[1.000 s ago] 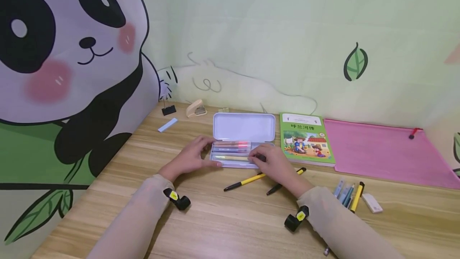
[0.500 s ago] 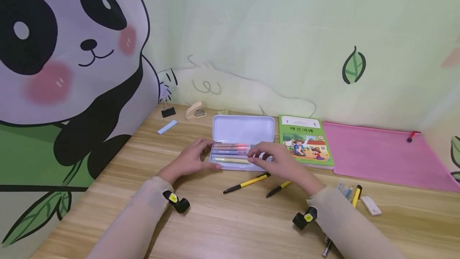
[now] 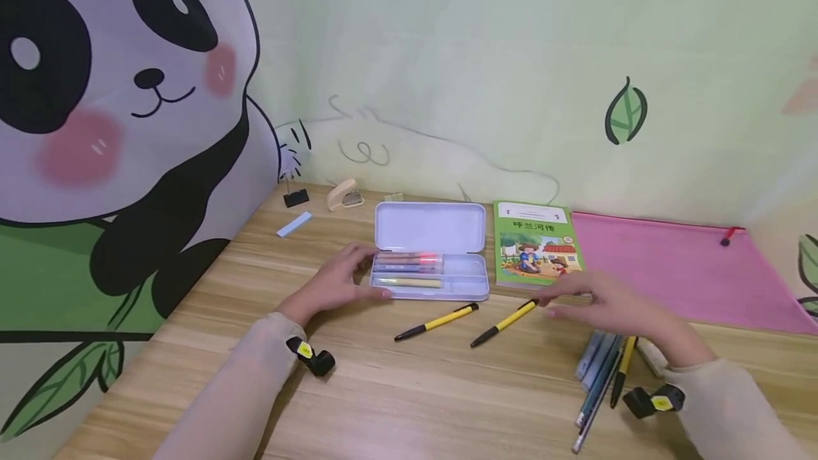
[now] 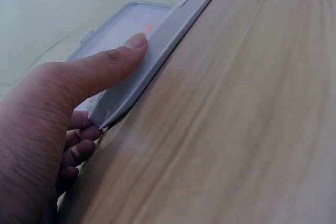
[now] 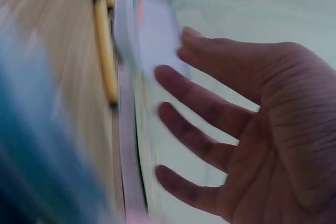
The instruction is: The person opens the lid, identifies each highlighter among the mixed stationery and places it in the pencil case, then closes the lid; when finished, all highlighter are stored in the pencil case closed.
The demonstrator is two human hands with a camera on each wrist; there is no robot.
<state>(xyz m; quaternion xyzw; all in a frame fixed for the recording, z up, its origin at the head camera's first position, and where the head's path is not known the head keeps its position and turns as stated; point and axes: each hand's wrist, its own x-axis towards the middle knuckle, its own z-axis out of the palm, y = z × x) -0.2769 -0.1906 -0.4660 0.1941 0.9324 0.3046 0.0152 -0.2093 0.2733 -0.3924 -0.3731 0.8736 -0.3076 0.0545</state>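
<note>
A white pencil case (image 3: 469, 263) stands with its lid (image 3: 429, 227) raised, several pens and a pale yellow stick-like item (image 3: 409, 282) lying in its left part. My left hand (image 3: 335, 279) grips its left end, the thumb (image 4: 113, 66) over the front rim and the other fingers curled at the end. My right hand (image 3: 613, 304) is over the table in front of the book, fingers spread and holding nothing in the right wrist view. Its fingertips are beside the black end of a yellow pen (image 3: 508, 321). Another yellow pen (image 3: 441, 320) lies just before the case.
A green book (image 3: 537, 254) and a pink zip pouch (image 3: 664, 261) lie behind the right hand. Several pencils (image 3: 598, 392), a yellow pen (image 3: 623, 368) and a white eraser (image 3: 650, 357) lie near the right wrist. A stapler (image 3: 345, 195), binder clip (image 3: 296, 197) and blue strip (image 3: 294, 224) sit back left.
My right hand has let go of the pale yellow item in the case and moved right, past the second yellow pen. The left hand has stayed on the case.
</note>
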